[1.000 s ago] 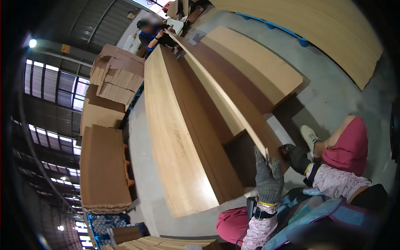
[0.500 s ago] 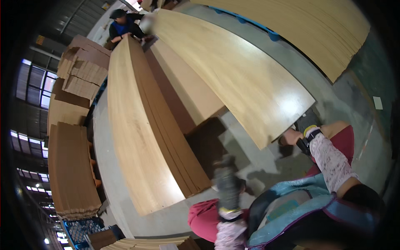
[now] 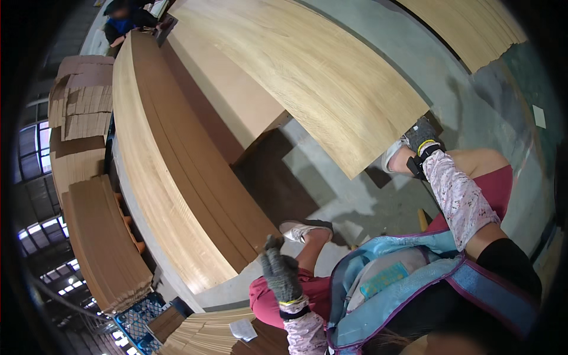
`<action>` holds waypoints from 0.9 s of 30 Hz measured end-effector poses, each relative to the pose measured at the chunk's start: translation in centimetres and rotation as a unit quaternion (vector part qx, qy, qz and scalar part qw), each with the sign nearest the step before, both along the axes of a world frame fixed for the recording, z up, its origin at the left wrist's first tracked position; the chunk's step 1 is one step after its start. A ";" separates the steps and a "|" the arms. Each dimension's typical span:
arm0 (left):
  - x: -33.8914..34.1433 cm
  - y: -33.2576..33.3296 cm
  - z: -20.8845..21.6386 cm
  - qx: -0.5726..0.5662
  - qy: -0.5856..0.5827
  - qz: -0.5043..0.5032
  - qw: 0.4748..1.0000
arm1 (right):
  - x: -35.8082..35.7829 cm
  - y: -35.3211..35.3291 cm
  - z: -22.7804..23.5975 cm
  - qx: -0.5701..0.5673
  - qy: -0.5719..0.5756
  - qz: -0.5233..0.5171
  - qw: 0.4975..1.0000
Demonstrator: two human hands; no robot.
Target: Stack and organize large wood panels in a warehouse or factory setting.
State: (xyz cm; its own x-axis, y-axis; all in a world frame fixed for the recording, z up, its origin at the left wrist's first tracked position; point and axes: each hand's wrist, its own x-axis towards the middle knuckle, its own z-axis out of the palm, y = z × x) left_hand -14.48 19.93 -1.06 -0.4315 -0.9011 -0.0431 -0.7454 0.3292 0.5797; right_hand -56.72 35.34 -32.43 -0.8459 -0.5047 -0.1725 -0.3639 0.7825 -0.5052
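Note:
A long wood-grain board [image 3: 331, 89] slopes across the middle, its near end toward me. My right hand [image 3: 423, 131], in a dark grey glove, is closed at the right corner of that near end; the board hides part of its fingers. My left hand [image 3: 280, 273], gloved the same way, is raised with nothing in it and its fingers extended. It is beside the near end of a stack of long brown-edged panels [image 3: 195, 171], topped by a light wood-grain face. Whether its fingertips touch the stack is hard to tell.
Between board and stack lies a lower pinkish-brown panel pile [image 3: 222, 89]. A co-worker [image 3: 121, 23] crouches at the far end. Brown board stacks [image 3: 100, 236] line the left, with a blue crate [image 3: 139, 319] nearby. Another tall panel stack [image 3: 473, 29] stands far right.
My left hand has moved left, toward the end of the panel stack. My right hand stays at the board's corner. The whole view has shifted, so the boards appear farther left and higher.

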 end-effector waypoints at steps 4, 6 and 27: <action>-0.9 1.2 -5.4 0.182 0.098 -0.006 0.978 | -4.2 5.3 -9.2 0.056 0.081 0.026 0.995; -1.5 2.7 -5.8 0.205 0.097 -0.005 0.974 | -2.1 3.7 -7.1 0.079 0.062 0.034 0.994; 4.9 8.7 -5.1 -0.090 0.034 -0.108 0.989 | 15.2 -10.6 9.0 0.068 -0.035 0.217 0.973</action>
